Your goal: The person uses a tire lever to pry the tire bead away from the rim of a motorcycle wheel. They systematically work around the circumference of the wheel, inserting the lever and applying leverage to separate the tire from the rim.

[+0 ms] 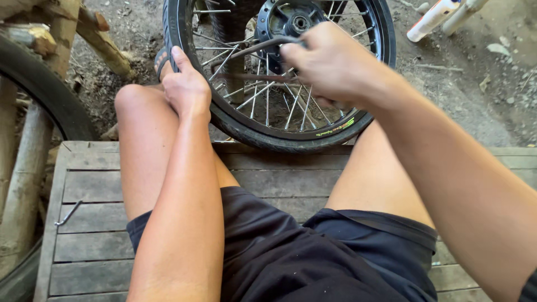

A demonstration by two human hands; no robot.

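A spoked motorcycle wheel [291,134] with a black tyre stands upright between my knees, its dark hub [296,22] near the top. My left hand [185,84] grips the tyre's left side, thumb over the tread. My right hand [330,61] is closed around a thin dark tool [257,47] that reaches left across the spokes [268,100]; its motion blurs it, so its kind is unclear. I sit on a wooden platform [89,223] in dark shorts.
A small bent metal hook [68,213] lies on the platform's left boards. Another black tyre [45,89] curves past wooden posts [22,184] at the left. A white tube [433,19] lies on the dirt at the upper right.
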